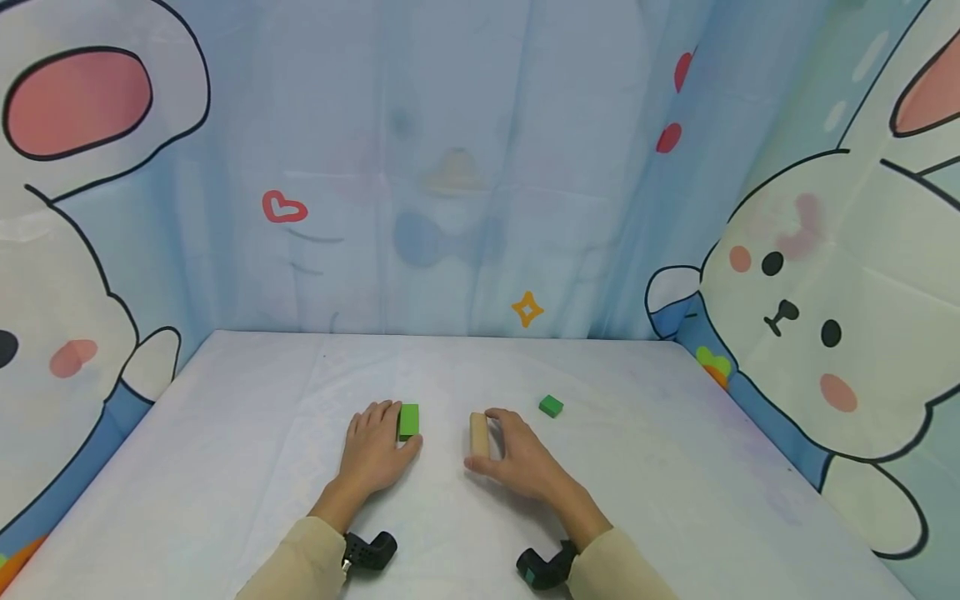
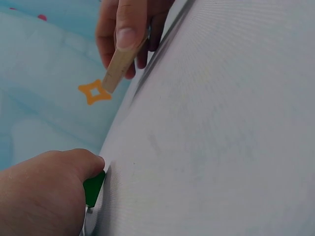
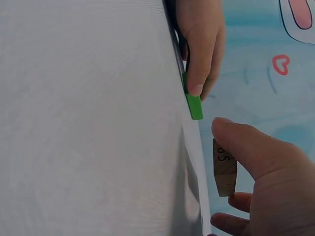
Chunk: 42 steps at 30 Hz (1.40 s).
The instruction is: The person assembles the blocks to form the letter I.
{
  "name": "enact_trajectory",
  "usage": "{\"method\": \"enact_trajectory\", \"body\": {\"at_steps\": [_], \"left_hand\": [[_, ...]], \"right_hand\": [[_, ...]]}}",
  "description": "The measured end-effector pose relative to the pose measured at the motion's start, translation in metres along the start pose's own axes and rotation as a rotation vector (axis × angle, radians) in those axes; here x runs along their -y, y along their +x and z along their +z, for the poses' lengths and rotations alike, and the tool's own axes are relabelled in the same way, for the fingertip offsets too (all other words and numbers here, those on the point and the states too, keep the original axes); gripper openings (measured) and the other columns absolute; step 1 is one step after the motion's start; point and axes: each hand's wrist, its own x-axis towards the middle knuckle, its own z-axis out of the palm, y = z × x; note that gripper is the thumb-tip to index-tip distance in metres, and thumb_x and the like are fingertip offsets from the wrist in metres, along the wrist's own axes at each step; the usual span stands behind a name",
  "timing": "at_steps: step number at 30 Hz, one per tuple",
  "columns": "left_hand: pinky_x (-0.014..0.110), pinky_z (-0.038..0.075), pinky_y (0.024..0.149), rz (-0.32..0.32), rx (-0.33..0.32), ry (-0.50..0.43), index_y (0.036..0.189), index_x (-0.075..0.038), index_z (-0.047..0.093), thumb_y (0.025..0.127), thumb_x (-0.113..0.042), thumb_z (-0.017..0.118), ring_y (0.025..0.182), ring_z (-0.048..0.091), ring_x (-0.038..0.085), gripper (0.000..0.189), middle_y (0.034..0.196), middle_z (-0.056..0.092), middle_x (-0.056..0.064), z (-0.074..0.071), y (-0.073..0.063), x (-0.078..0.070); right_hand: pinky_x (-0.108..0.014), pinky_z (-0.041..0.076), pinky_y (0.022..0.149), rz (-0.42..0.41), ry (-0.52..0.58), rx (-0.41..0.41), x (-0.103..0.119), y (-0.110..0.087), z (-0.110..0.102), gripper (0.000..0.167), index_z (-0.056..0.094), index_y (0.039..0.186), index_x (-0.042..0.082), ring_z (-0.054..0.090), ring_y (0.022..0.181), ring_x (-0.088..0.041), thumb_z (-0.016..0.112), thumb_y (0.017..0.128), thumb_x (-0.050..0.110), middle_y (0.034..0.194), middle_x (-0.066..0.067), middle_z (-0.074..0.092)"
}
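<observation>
A bright green block [image 1: 408, 422] lies at the thumb side of my left hand [image 1: 378, 450], the index finger along its edge and the thumb at its near end. In the right wrist view the left thumb overlaps this green block [image 3: 195, 105]. My right hand [image 1: 521, 458] grips a plain wooden block [image 1: 479, 436], thumb at the near end and fingers at the far end. Dark printed marks show on the wooden block [image 3: 225, 164] in the right wrist view. In the left wrist view it is tilted and held above the table.
A smaller dark green block [image 1: 551, 406] sits beyond the right hand. The white-covered table [image 1: 637, 467] ends at a blue curtain [image 1: 465, 167] printed with cartoon rabbits. Black wrist devices [image 1: 369, 552] are strapped near both sleeves.
</observation>
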Motion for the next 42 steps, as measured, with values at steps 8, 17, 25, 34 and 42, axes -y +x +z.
{"method": "enact_trajectory", "body": {"at_steps": [8,17,25,34,42], "left_hand": [[0.064,0.024,0.122,0.002,0.001,-0.009,0.148,0.005,0.048,0.097,-0.032,0.064,0.147,0.038,0.047,0.065,0.153,0.048,0.026,-0.0007,-0.0014,0.0007],[0.063,0.023,0.122,-0.003,0.005,0.003,0.149,0.004,0.048,0.098,-0.033,0.063,0.147,0.037,0.046,0.065,0.153,0.048,0.025,-0.0001,-0.0011,0.0030],[0.064,0.024,0.122,-0.003,0.007,-0.003,0.149,0.004,0.048,0.098,-0.033,0.064,0.147,0.038,0.046,0.066,0.153,0.048,0.025,0.0002,-0.0004,0.0013],[0.063,0.023,0.122,-0.006,0.009,-0.010,0.149,0.003,0.048,0.098,-0.033,0.064,0.148,0.037,0.046,0.065,0.154,0.047,0.025,-0.0005,-0.0006,0.0001],[0.064,0.023,0.122,-0.006,0.009,-0.012,0.149,0.003,0.048,0.097,-0.033,0.063,0.147,0.037,0.046,0.064,0.153,0.047,0.025,-0.0013,0.0005,0.0001]], "right_hand": [[-0.059,0.037,0.118,0.009,-0.004,0.006,-0.0015,0.0000,0.0034,0.086,0.044,0.151,0.005,0.044,0.146,-0.039,0.082,0.085,0.044,0.156,-0.019,0.047],[-0.058,0.038,0.117,0.021,-0.024,0.012,-0.0003,0.0002,0.0057,0.086,0.045,0.150,0.007,0.045,0.145,-0.038,0.083,0.084,0.046,0.156,-0.018,0.047],[-0.058,0.039,0.117,0.030,-0.049,0.013,-0.0006,-0.0014,0.0065,0.085,0.047,0.149,0.008,0.046,0.144,-0.037,0.083,0.083,0.046,0.155,-0.017,0.047],[-0.056,0.041,0.116,0.000,-0.093,0.007,-0.0012,-0.0024,0.0073,0.084,0.048,0.147,0.008,0.048,0.142,-0.035,0.083,0.083,0.048,0.153,-0.016,0.049],[-0.056,0.042,0.115,-0.025,-0.123,0.005,-0.0014,-0.0028,0.0070,0.083,0.050,0.146,0.009,0.048,0.142,-0.036,0.082,0.082,0.050,0.153,-0.017,0.049]]}}
